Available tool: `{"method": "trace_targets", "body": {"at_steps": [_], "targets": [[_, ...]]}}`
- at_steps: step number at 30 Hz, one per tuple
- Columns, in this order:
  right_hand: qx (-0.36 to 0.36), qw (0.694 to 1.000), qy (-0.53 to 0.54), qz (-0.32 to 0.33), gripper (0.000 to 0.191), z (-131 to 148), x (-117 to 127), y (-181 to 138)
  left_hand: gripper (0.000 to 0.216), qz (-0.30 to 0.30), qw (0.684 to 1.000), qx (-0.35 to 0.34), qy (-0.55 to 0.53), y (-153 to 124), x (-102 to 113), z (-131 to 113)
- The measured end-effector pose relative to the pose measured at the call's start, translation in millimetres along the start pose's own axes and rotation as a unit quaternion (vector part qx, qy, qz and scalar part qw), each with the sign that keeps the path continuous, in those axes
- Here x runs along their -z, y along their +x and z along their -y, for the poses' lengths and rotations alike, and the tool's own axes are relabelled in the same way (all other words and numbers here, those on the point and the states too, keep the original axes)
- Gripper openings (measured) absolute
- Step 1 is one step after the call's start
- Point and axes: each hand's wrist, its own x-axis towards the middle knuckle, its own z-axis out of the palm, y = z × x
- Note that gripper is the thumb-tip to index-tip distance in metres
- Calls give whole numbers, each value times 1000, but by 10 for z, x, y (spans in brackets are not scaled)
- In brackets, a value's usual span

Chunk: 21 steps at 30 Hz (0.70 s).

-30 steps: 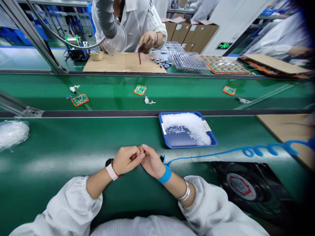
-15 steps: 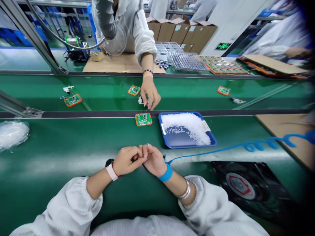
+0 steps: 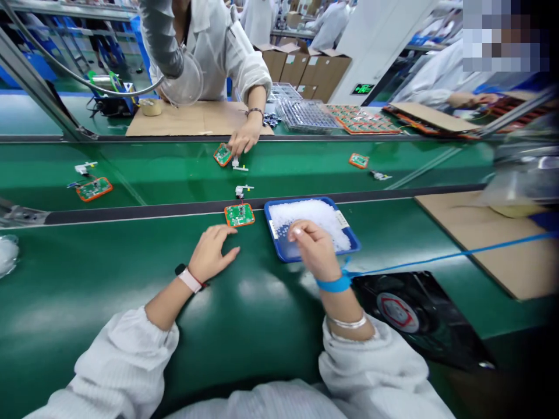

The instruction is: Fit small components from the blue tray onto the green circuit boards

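My left hand (image 3: pixel 213 253) lies on the green bench with its fingers stretched out toward an orange-framed green circuit board (image 3: pixel 239 215), just short of it. My right hand (image 3: pixel 313 249) hovers over the near edge of a blue tray (image 3: pixel 353 244) heaped with small white parts (image 3: pixel 314 216); its fingers are curled down into the tray, and whether they hold anything is hidden. That wrist wears a blue strap with a coiled blue cord (image 3: pixel 441 256). A small white connector (image 3: pixel 243 189) lies on the belt behind the board.
Across the belt a person's hand (image 3: pixel 243 138) reaches beside another board (image 3: pixel 222 154). More boards (image 3: pixel 94 188) (image 3: pixel 358 160) ride the green belt. A black fan (image 3: pixel 404 308) sits at my right, a cardboard sheet (image 3: pixel 489 244) beyond it, a plastic bag (image 3: pixel 6 254) at far left.
My hands have parted: the left stretched forward toward the board, the right moved over the blue tray. The person opposite set down a board near the tray, then drew the hand back across the belt.
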Motion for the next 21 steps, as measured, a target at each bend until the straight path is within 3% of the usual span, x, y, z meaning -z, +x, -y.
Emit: {"method": "trace_targets", "body": {"at_steps": [3,7,13,21], "targets": [[17,964,-248,-95,14,-115,576,195,58,-12,997,13,73,307,-73,182],[66,878,-467,-81,12,-372,977,296,62,14,996,3,90,560,-150,343],[82,837,-538,-57,13,-525,972,326,66,2,999,19,51,551,-150,371],[69,820,-568,-15,14,-536,984,323,66,7,999,45,1,252,-70,293]]}}
